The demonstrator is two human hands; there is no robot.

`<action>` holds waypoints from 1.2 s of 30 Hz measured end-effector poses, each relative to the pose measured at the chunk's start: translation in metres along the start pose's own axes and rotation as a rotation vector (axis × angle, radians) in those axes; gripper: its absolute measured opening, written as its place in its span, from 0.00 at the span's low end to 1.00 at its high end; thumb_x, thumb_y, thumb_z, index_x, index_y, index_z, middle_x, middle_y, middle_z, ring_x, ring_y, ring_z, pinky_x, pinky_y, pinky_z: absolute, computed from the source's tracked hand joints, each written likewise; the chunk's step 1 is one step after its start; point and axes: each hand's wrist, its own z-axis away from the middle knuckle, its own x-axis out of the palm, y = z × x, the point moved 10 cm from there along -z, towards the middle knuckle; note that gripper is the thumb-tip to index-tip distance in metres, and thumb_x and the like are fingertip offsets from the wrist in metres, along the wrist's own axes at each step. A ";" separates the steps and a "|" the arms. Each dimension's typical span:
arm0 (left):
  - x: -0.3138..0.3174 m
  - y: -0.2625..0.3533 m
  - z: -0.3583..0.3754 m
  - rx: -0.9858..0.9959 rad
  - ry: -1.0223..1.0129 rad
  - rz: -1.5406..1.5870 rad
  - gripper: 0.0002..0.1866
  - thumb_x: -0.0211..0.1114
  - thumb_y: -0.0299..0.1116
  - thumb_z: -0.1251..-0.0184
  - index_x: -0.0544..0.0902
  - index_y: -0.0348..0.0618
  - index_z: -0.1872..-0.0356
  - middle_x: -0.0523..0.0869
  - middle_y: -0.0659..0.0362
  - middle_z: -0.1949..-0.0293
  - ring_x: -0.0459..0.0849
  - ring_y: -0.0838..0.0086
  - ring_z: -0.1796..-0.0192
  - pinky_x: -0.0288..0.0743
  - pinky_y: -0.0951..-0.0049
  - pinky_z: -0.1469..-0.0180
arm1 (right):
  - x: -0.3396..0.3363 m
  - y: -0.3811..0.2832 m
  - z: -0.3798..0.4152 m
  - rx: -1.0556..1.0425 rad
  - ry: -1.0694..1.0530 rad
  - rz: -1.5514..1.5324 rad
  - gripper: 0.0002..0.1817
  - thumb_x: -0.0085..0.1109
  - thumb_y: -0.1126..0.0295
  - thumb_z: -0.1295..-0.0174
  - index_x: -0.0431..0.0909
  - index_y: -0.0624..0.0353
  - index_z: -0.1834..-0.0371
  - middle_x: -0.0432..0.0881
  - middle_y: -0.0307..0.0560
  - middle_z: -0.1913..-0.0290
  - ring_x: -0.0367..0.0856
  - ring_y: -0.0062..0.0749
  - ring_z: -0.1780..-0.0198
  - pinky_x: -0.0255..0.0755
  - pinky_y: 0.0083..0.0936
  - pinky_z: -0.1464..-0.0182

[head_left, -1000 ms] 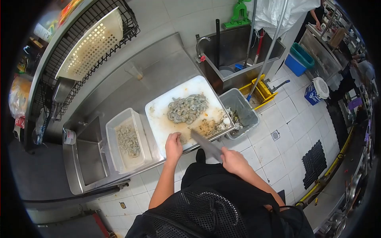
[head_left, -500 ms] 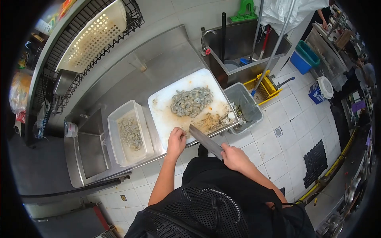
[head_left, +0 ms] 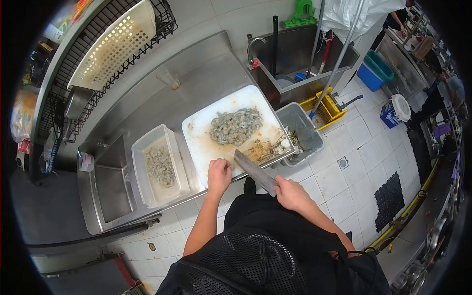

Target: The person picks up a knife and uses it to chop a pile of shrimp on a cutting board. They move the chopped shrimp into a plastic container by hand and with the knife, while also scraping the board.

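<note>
My right hand (head_left: 292, 192) grips the handle of a cleaver (head_left: 255, 172), whose broad grey blade points up and left over the near edge of a white cutting board (head_left: 196, 129). Close to the blade's tip, my left hand (head_left: 220, 175) is closed at the board's front edge, its fingers curled; whatever they pinch is too small to make out. A pile of peeled grey shrimp (head_left: 237, 126) lies in the board's middle. Brownish scraps (head_left: 263, 151) are spread along its right front side. More shrimp (head_left: 160, 167) sit in a clear plastic tub (head_left: 185, 183) left of the board.
A grey bin (head_left: 314, 146) with scraps stands against the counter's right end. Left of the tub is a steel sink (head_left: 109, 191). Beyond the board's right corner are a mop sink (head_left: 295, 91) and a yellow wringer (head_left: 334, 114). Another person's arm (head_left: 397, 20) shows far right.
The view has shifted slightly. My left hand's fingers have turned a little at the board's edge; the cleaver stays nearly in place, its tip just off the board's front area.
</note>
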 end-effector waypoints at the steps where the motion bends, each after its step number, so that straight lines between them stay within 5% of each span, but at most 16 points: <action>1: -0.003 0.004 -0.003 0.027 0.043 -0.020 0.07 0.70 0.18 0.39 0.85 0.40 0.62 0.87 0.51 0.61 0.84 0.51 0.53 0.80 0.54 0.47 | 0.001 -0.002 0.000 -0.010 -0.005 0.004 0.12 0.59 0.65 0.21 0.77 0.62 0.44 0.90 0.71 0.54 0.87 0.76 0.48 0.77 0.67 0.44; 8: 0.004 0.014 0.008 0.100 0.047 -0.038 0.07 0.70 0.17 0.38 0.85 0.38 0.61 0.87 0.50 0.60 0.84 0.49 0.51 0.80 0.54 0.46 | -0.001 0.005 0.004 0.036 0.026 0.007 0.12 0.58 0.64 0.20 0.75 0.62 0.44 0.90 0.71 0.53 0.86 0.76 0.47 0.77 0.66 0.44; 16: 0.018 -0.008 0.024 -0.047 0.028 0.132 0.05 0.73 0.19 0.36 0.86 0.37 0.61 0.89 0.50 0.60 0.89 0.56 0.58 0.84 0.59 0.50 | 0.012 -0.001 -0.004 -0.020 -0.047 0.025 0.12 0.58 0.65 0.20 0.75 0.62 0.44 0.90 0.72 0.54 0.87 0.75 0.48 0.77 0.66 0.44; 31: 0.017 -0.020 0.023 -0.136 0.046 0.183 0.06 0.71 0.18 0.37 0.85 0.37 0.61 0.87 0.49 0.60 0.87 0.54 0.55 0.83 0.57 0.49 | 0.010 0.000 -0.018 -0.052 0.001 0.046 0.13 0.58 0.66 0.21 0.75 0.63 0.44 0.89 0.73 0.56 0.87 0.77 0.50 0.78 0.67 0.46; 36: -0.107 -0.063 0.016 -0.174 0.433 0.026 0.06 0.68 0.17 0.34 0.85 0.36 0.59 0.87 0.51 0.60 0.86 0.58 0.59 0.82 0.61 0.52 | -0.021 0.030 -0.003 0.083 0.111 0.061 0.13 0.57 0.67 0.21 0.76 0.65 0.44 0.90 0.74 0.57 0.88 0.77 0.51 0.79 0.68 0.45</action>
